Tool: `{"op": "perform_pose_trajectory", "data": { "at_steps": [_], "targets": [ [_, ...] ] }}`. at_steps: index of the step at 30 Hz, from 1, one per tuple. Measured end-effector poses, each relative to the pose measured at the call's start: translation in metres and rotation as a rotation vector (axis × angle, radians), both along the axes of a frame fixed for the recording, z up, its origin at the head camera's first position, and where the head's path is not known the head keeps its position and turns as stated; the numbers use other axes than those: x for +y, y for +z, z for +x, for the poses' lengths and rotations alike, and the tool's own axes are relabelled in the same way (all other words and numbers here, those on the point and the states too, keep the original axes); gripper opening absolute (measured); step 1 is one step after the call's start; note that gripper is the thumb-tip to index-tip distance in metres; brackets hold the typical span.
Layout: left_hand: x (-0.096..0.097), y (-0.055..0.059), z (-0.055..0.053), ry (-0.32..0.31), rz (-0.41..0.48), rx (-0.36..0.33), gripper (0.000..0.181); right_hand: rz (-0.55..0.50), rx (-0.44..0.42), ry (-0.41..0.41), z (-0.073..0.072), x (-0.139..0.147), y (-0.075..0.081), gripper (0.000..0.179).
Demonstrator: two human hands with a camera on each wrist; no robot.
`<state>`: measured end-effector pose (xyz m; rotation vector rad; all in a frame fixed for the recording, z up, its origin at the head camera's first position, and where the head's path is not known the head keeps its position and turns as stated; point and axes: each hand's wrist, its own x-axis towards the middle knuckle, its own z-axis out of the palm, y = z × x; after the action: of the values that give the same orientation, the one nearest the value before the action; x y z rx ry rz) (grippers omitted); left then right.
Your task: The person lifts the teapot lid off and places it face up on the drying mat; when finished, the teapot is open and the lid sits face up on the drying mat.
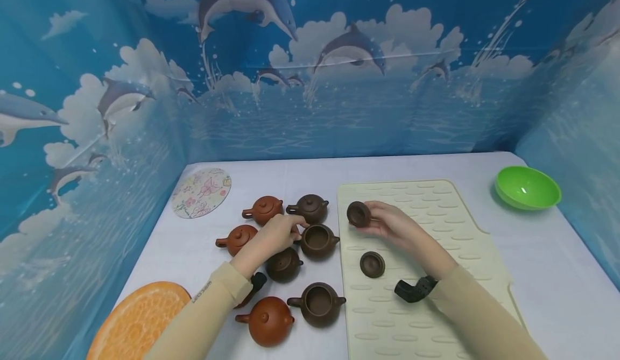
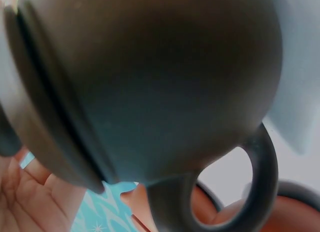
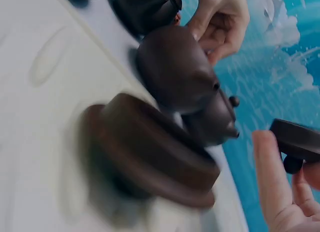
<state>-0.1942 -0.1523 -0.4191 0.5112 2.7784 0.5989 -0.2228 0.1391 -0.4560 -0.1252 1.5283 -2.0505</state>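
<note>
My right hand [image 1: 389, 223] pinches a dark brown teapot lid [image 1: 358, 214] above the cream mat, its hollow underside toward the head camera. A second dark lid [image 1: 372, 265] lies on the mat below it, large and blurred in the right wrist view. My left hand [image 1: 278, 236] grips the handle side of a lidless dark teapot [image 1: 317, 243], fingers curled in the right wrist view. A lidded dark teapot [image 2: 175, 87] fills the left wrist view, close under that wrist. Another lidless dark teapot [image 1: 319, 304] stands nearer me.
Reddish teapots [image 1: 270, 321] with lids stand left, and another lidded dark teapot [image 1: 311, 208] behind. The cream mat [image 1: 450, 274] covers the right side. A green bowl [image 1: 528, 188] stands far right, a floral disc [image 1: 202, 193] back left, and an orange-slice mat [image 1: 140, 317] front left.
</note>
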Motion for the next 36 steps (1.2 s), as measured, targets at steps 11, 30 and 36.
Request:
{"op": "perform_pose_trajectory", "data": {
  "at_steps": [11,30,36],
  "targets": [
    [0.001,0.001,0.000,0.025,-0.005,-0.017,0.027,0.031,-0.050,-0.011,0.004,0.028,-0.013,0.062],
    [0.002,0.002,0.001,0.035,0.009,-0.013,0.028,0.846,0.363,0.010,0.009,0.017,-0.016,0.056],
    [0.002,0.002,0.002,0.025,0.006,-0.018,0.028,0.906,0.385,0.047,0.013,0.017,-0.014,0.055]
  ]
}}
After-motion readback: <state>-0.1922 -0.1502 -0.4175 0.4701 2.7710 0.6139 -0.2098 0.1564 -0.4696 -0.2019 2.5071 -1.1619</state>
